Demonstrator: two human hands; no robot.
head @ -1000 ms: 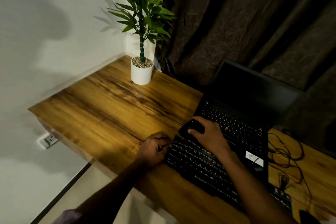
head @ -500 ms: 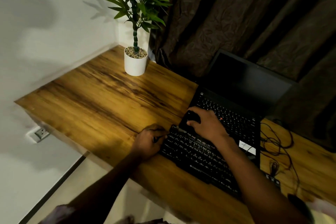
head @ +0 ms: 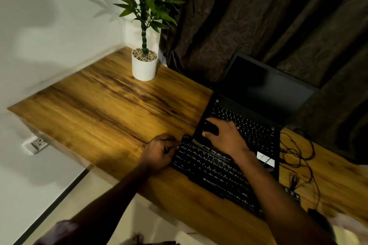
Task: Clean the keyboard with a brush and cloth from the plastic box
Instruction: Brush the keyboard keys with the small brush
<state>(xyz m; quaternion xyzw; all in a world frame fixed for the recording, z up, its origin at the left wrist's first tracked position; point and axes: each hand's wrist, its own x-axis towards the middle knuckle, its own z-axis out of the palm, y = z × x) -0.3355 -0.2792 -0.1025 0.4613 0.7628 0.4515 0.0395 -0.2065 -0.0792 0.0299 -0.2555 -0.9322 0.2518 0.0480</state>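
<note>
A black keyboard (head: 215, 167) lies on the wooden desk (head: 103, 117), in front of an open black laptop (head: 258, 93). My left hand (head: 159, 151) is curled shut on the keyboard's left end. My right hand (head: 225, 135) rests with its fingers spread over a dark lump, apparently a cloth (head: 211, 129), at the keyboard's top left, where it meets the laptop's front corner. A short grey cylinder (head: 197, 142), possibly a brush handle, shows just below my right thumb. The plastic box cannot be made out.
A potted plant in a white pot (head: 143, 65) stands at the desk's back corner. Tangled black cables (head: 296, 151) lie to the right of the laptop. A dark rounded object (head: 316, 215) and something pale and blurred sit at the bottom right. Dark curtains hang behind.
The view has shifted a little, so everything sits higher and further left in the frame. My right hand has slid slightly over the same corner; my left hand keeps its grip.
</note>
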